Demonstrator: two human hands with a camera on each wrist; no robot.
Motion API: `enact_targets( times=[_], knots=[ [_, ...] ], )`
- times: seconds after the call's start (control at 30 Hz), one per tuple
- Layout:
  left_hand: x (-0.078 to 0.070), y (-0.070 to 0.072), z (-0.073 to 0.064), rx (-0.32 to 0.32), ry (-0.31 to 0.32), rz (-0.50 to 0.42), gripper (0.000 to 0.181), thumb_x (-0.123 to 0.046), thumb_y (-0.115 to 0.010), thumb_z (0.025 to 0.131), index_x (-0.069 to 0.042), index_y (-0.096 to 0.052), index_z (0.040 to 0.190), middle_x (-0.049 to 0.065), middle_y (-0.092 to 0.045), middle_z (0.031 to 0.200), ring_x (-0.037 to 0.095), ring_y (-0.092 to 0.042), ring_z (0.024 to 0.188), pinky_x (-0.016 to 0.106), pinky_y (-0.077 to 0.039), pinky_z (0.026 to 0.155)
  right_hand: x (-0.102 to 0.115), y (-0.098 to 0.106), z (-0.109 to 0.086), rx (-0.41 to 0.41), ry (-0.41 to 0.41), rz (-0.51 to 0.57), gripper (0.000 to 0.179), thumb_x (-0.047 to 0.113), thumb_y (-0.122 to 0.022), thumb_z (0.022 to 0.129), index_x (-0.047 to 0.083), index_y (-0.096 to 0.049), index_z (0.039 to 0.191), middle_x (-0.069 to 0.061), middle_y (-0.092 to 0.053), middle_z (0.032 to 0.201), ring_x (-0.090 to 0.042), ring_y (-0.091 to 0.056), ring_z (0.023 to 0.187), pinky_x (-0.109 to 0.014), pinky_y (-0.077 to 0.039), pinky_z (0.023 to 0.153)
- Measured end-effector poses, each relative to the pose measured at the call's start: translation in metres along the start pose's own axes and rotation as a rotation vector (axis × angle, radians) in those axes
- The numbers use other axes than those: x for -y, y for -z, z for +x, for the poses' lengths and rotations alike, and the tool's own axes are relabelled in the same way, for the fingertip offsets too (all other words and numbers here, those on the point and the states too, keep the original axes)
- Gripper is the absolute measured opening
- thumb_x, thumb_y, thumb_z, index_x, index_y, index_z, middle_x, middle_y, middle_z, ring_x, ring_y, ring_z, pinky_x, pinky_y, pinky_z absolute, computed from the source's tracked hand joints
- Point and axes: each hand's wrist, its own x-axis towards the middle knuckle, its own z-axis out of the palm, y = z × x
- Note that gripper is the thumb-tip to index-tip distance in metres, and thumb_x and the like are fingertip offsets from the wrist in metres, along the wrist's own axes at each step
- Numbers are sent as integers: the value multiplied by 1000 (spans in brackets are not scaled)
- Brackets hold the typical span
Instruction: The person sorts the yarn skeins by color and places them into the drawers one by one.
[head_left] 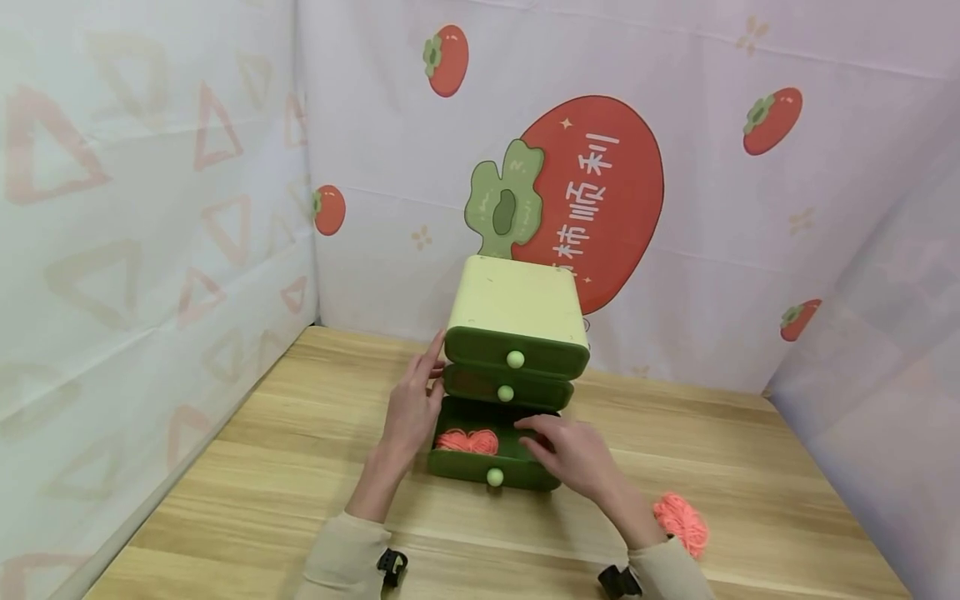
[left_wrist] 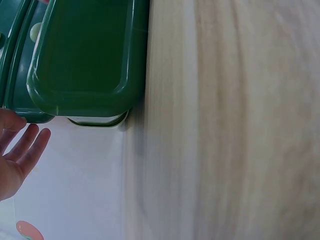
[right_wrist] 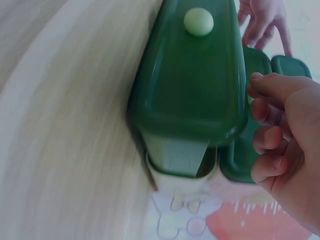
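Observation:
A small three-drawer cabinet (head_left: 520, 300) with a pale yellow top and green drawer fronts stands on the table. Its bottom drawer (head_left: 461, 465) is pulled out. Inside it, at the left, lies a coral yarn bundle (head_left: 468, 442). My left hand (head_left: 408, 410) rests against the cabinet's left side, fingers extended, around the middle drawer's height. Over the right part of the bottom drawer hovers my right hand (head_left: 573, 450), its fingers loosely bent. The right wrist view shows nothing between those fingers (right_wrist: 272, 137).
A second coral yarn bundle (head_left: 682, 523) lies on the wooden table (head_left: 300, 467), beside my right forearm. Behind the cabinet hangs a printed cloth backdrop (head_left: 390, 108), with cloth walls at both sides. Each wrist wears a black strap.

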Motion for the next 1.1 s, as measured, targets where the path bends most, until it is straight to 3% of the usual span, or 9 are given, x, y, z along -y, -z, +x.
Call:
enact_targets(
  times=[0.27, 0.63, 1.1],
  knots=[
    [0, 0, 0, 6, 0, -15, 81, 10, -64, 89, -23, -34, 156, 18, -62, 112, 30, -68, 101, 39, -62, 76, -19, 13, -25, -66, -36, 0, 20, 18, -79, 85, 17, -76, 105, 17, -58, 70, 9, -39, 57, -11, -31, 47],
    [1, -1, 0, 2, -11, 13, 85, 10, -65, 89, -29, -32, 157, 14, -61, 110, 26, -69, 99, 35, -62, 75, -51, 38, -75, -93, -148, -43, 22, 13, -80, 82, 19, -75, 102, 24, -46, 65, 12, -35, 56, -13, -30, 46],
    [2, -1, 0, 9, -9, 3, 83, 11, -63, 90, -28, -32, 157, 15, -61, 110, 26, -69, 98, 35, -62, 75, -60, 52, -107, 7, -280, -57, 22, 19, -79, 84, 19, -74, 106, 25, -41, 63, 10, -32, 52, -15, -29, 45]
  ],
)
